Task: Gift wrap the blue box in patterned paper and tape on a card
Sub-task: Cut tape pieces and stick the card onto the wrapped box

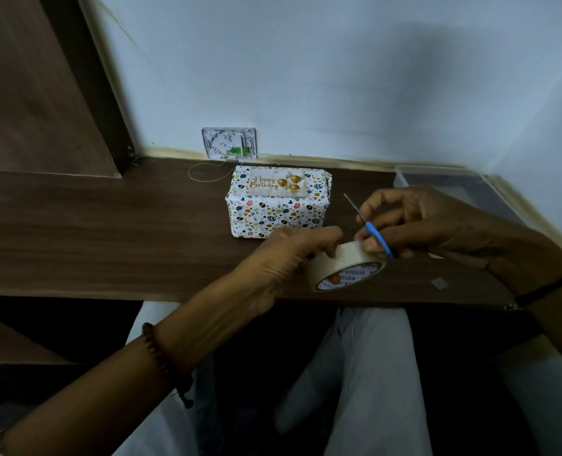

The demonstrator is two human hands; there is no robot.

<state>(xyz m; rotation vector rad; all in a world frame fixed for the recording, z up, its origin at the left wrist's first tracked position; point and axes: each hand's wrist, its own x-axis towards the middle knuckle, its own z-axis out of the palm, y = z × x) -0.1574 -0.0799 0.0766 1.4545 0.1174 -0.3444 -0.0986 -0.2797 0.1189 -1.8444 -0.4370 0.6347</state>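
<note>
— Where is the box from where you sit?

— I see the box [278,205], fully covered in patterned paper, standing on the surface [108,232] just beyond my two hands and near the wall. Its long side runs left to right, along the wall. The card [278,185] lies flat on its top, towards the back, lined up the same way.

— And the hands?

— My left hand [292,255] is curled round the tape roll [348,266], holding it on edge over the near part of the surface. My right hand [437,225] grips the scissors [376,236] by the blue handle, with the tip pointing up and away to the left. Its fingertips touch the roll's far side. I cannot tell whether a strip is pulled free.

— Which hand goes to the box?

— The left is nearer. Its knuckles sit just in front of the box's near face, while the right is off to the box's right. I can make out no tape on the card, so I judge a cut strip has to travel forward and slightly left, up onto the top.
</note>
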